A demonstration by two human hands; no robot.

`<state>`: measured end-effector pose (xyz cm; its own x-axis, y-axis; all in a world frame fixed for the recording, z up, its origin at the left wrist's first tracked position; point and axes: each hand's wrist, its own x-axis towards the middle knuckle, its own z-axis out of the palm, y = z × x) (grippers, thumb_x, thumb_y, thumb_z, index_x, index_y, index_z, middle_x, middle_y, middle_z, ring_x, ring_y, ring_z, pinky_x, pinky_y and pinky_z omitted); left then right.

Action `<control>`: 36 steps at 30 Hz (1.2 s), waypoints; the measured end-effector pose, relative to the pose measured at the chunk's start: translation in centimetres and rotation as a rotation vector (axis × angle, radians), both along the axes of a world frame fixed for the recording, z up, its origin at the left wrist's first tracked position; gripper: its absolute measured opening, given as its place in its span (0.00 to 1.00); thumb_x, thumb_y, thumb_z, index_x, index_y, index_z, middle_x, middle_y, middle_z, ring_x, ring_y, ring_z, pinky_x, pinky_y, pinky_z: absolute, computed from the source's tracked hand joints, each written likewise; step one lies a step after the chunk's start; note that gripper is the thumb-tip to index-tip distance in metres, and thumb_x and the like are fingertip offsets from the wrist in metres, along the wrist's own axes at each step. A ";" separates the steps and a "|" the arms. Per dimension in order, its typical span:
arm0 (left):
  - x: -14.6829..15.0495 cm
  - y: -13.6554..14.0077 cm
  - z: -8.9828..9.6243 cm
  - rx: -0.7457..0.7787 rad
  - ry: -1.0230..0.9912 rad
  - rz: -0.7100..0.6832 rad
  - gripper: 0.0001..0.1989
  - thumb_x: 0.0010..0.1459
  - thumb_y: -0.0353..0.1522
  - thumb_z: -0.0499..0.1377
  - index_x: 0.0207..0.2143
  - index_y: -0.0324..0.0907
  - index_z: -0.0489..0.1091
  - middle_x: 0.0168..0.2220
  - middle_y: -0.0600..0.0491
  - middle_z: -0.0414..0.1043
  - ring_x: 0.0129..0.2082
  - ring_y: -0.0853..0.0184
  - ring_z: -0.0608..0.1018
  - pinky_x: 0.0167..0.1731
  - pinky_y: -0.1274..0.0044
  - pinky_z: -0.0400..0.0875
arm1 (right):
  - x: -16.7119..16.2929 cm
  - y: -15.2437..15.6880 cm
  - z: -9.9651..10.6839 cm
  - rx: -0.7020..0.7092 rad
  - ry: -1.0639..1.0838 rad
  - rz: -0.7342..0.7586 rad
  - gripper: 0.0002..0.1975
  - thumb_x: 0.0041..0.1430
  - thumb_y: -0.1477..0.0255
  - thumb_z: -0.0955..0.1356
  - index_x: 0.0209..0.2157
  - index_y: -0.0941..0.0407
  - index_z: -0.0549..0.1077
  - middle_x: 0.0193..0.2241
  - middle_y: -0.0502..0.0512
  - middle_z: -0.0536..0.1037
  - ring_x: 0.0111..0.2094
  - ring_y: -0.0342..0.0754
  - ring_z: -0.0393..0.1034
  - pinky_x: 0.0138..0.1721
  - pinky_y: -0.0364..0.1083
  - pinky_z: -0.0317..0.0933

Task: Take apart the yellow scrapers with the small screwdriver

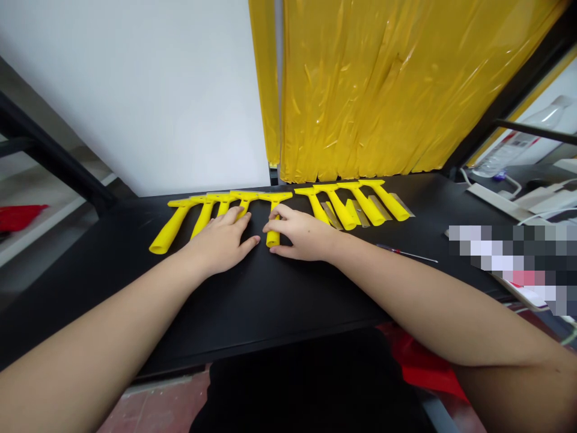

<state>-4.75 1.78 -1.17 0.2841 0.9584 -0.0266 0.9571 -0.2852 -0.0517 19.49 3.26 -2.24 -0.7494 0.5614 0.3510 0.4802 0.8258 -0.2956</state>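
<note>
Several yellow T-shaped scrapers [169,231] lie in a row along the back of the black table [270,300], handles toward me. My left hand [224,240] rests palm down over the handles of the left group, fingers spread; it partly hides them. My right hand [297,233] has its fingers and thumb around the handle of one scraper [273,238], which lies at the right end of that group. To the right lies a second group of scrapers [342,210]. Thin, flat, shiny blades [381,207] show between their handles.
A thin screwdriver-like tool [412,255] lies right of my right forearm. Behind stand a white panel [157,90] and yellow plastic sheeting [360,90]. Black frame posts [54,144] flank the table. At right are a clear bottle [518,141], cables and a blurred-out item.
</note>
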 end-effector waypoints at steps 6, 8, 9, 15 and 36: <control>0.5 -0.6 0.4 0.133 0.023 -0.052 0.36 0.73 0.47 0.47 0.75 0.39 0.60 0.76 0.38 0.57 0.77 0.41 0.57 0.74 0.42 0.42 | 0.0 0.2 0.3 0.006 -0.028 0.133 0.13 0.66 0.69 0.74 0.51 0.56 0.79 0.55 0.62 0.75 0.54 0.54 0.73 0.61 0.55 0.67; 0.9 -1.0 0.7 0.210 -0.031 -0.093 0.33 0.74 0.43 0.46 0.74 0.37 0.62 0.73 0.37 0.63 0.75 0.43 0.61 0.75 0.43 0.41 | 0.0 0.3 0.1 -0.016 -0.017 0.145 0.13 0.65 0.70 0.75 0.50 0.55 0.78 0.54 0.61 0.76 0.54 0.54 0.73 0.60 0.55 0.68; 1.1 -1.1 0.9 0.234 -0.071 -0.122 0.32 0.74 0.42 0.46 0.72 0.36 0.63 0.71 0.37 0.66 0.73 0.44 0.65 0.75 0.45 0.43 | 0.0 0.4 0.0 -0.025 -0.006 0.141 0.13 0.65 0.70 0.75 0.50 0.55 0.78 0.54 0.61 0.76 0.54 0.54 0.74 0.60 0.55 0.68; 1.8 -1.4 1.3 0.200 -0.512 -0.195 0.25 0.73 0.41 0.49 0.64 0.37 0.68 0.63 0.38 0.75 0.65 0.48 0.75 0.69 0.54 0.66 | 0.0 0.4 -0.4 0.012 0.120 0.108 0.15 0.66 0.70 0.76 0.52 0.55 0.75 0.58 0.63 0.73 0.59 0.55 0.71 0.63 0.56 0.66; 3.7 -3.0 0.6 -0.524 -1.433 -0.066 0.21 0.67 0.38 0.62 0.60 0.42 0.68 0.41 0.50 0.78 0.31 0.68 0.79 0.28 0.76 0.77 | 14.6 -10.4 1.3 0.095 0.068 -0.568 0.15 0.67 0.66 0.71 0.53 0.53 0.77 0.49 0.64 0.80 0.52 0.64 0.76 0.56 0.65 0.70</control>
<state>-1.06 -1.23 -0.55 0.4055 0.9138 -0.0220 0.0970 -0.0191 0.9951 34.12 -7.16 -0.93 -0.3141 0.8325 0.4563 0.8383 0.4688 -0.2784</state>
